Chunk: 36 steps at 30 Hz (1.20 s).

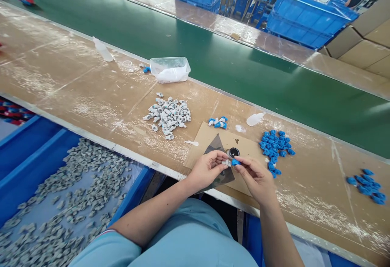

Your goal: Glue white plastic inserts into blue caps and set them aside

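My left hand point(210, 169) pinches a small grey-white part point(226, 162) over the cardboard sheet. Close beside it, my right hand point(254, 173) holds a blue part point(235, 162) between thumb and fingertips. The two parts face each other nearly end to end; whether they touch is unclear. Just behind them stands a small round pot point(234, 152) with dark contents. Under my hands lies a dark triangular sheet point(217, 145). A pile of grey parts point(170, 115) is to the left, blue parts point(275, 143) to the right, and a small blue-and-white cluster point(218, 122) behind.
A clear plastic tub point(170, 70) and a white bottle point(102, 49) stand near the green conveyor belt point(210, 60). More blue parts point(368, 186) lie far right. A blue bin point(71, 186) of grey parts sits below the table's left front edge.
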Available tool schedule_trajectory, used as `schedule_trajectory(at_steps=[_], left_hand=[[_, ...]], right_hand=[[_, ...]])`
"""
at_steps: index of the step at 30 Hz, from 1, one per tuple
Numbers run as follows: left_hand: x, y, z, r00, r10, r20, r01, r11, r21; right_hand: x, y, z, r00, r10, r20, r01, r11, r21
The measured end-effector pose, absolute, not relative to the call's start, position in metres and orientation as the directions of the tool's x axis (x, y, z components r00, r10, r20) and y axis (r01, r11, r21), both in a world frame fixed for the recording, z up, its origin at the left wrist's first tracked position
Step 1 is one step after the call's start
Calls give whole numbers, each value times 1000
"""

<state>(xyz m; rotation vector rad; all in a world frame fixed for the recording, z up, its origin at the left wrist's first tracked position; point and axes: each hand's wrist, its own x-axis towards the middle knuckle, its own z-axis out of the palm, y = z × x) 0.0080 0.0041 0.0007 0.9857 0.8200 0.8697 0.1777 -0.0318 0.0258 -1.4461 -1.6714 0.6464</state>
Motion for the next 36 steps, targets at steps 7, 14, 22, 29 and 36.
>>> schedule_trajectory(at_steps=[7, 14, 22, 29, 36], left_hand=[[7, 1, 2, 452, 880, -147, -243, 280, 929], [5, 4, 5, 496, 861, -114, -201, 241, 949], [4, 5, 12, 530, 832, -162, -222, 321, 921], [3, 6, 12, 531, 838, -128, -81, 200, 976], [0, 8, 20, 569, 815, -109, 25, 115, 993]], right_hand=[[176, -34, 20, -33, 958, 286, 549, 256, -796], [177, -38, 15, -10, 972, 233, 509, 205, -836], [176, -42, 5, 39, 971, 236, 413, 199, -888], [179, -43, 13, -35, 952, 303, 507, 278, -815], [184, -39, 18, -112, 966, 234, 519, 258, -815]])
